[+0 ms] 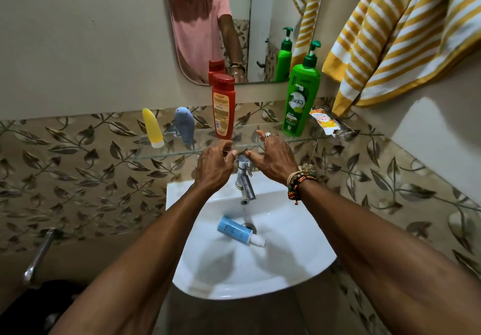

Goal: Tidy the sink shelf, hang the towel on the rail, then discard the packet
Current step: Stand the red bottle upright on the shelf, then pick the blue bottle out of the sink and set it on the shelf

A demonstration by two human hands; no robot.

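Glass shelf [166,151]: yellow bottle [153,128], grey bottle [184,126], red bottle [223,105], green pump bottle [299,100], all upright; packet [324,121] lying at right end. Striped towel [406,38] hanging upper right. Blue tube [236,230] lying in sink [299,243] beside drain. Left hand [214,168], right hand [276,160]: above tap [244,178], fingers loosely curled, empty.

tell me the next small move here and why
Probably lower the right hand into the sink and pick up the blue tube lying by the drain. It is the one item off the glass shelf, where the red bottle and green pump bottle stand upright, and that hand looks open and empty just above the tap.
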